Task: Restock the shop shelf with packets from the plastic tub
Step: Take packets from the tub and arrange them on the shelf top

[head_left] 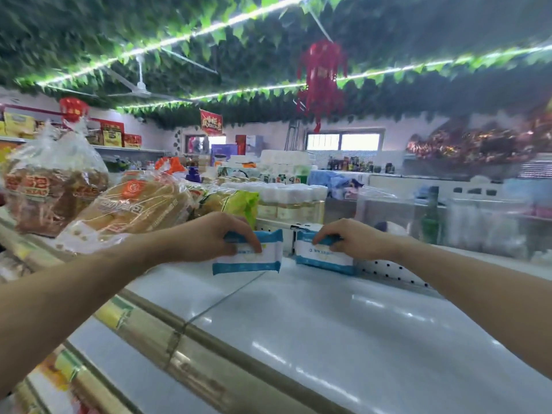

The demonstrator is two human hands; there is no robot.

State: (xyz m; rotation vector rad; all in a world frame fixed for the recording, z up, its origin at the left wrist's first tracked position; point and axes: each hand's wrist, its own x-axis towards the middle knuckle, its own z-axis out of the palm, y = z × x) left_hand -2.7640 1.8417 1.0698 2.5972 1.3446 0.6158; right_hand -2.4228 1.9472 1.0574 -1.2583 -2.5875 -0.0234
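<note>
— Could you read the labels?
— Hardly. Both packets were white with blue bands and blue print, too blurred to read. The bread bags (56,186) carried orange-red labels, which I couldn't read either.
— Who held what?
— The left hand (209,234) gripped the left packet (254,258) by its top edge, fingers curled over it. The right hand (358,239) pinched the top of the right packet (324,255) likewise. Both packets stood upright at the back of the shelf (298,324), with a gap between them. The right one seemed to rest on it.
— And the room?
— A shop. The shelf top was glossy white, with leaves (89,25) and light strips (388,70) overhead. There was one fan (140,85) and two red lanterns (321,82). Two big bread bags lay to the left.
</note>
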